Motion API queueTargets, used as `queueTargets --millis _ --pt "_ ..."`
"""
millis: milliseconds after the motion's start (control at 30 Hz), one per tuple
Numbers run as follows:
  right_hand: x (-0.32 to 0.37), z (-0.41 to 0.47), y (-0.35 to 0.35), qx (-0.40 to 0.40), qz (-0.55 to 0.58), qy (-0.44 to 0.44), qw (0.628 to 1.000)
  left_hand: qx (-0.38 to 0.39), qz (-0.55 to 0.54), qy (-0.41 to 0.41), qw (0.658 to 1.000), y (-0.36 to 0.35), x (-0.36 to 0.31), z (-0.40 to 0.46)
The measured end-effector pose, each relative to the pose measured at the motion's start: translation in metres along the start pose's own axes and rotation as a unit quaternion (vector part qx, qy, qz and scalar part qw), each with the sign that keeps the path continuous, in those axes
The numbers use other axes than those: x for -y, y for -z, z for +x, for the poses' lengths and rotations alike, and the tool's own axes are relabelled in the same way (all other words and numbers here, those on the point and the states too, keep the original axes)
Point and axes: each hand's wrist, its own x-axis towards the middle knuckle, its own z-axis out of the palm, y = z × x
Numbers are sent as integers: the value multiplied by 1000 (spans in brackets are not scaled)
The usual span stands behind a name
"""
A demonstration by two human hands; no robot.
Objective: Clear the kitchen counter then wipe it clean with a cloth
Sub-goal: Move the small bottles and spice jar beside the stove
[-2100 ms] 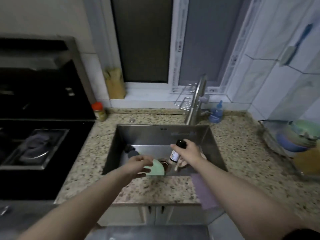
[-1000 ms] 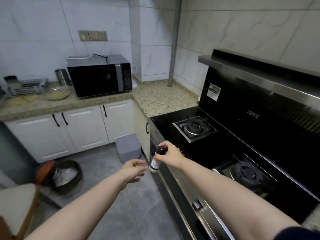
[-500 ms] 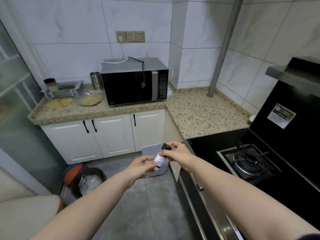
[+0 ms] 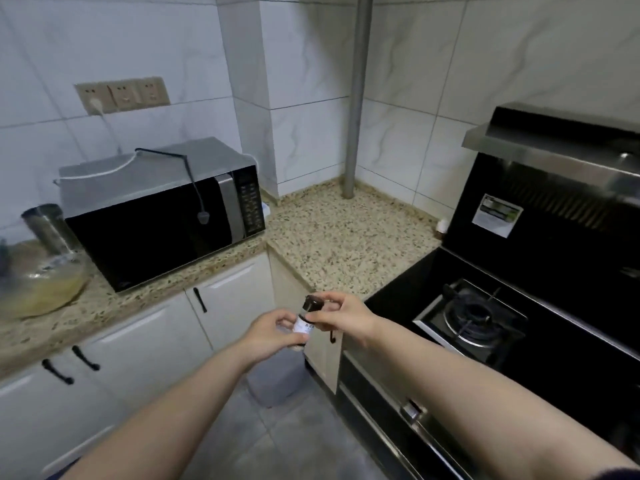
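Granite counter (image 4: 346, 233) lies bare beyond both hands gripping small bottle (image 4: 306, 323).

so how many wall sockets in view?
3, side by side in one panel above the microwave: left socket with a white plug in it, middle socket and right socket both free. More may lie outside the frame.

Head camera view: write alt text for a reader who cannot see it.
Both hands, left hand and right hand, hold a small dark-capped bottle in mid-air above the kitchen floor. Behind stand a granite corner counter, a microwave to the left and a black gas stove to the right.
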Motion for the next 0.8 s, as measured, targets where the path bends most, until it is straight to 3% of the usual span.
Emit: queueTargets --millis 233,467,800 --pt "-10 67 77 -156 48 -4 987 66 23 -17 997 -30 -27 115" --pt "-7 153 178 -301 78 -28 950 122 36 -60 990 -52 -82 229" --pt "9 220 270 -328 119 -62 935 122 126 -63 983 -74 -106 367"
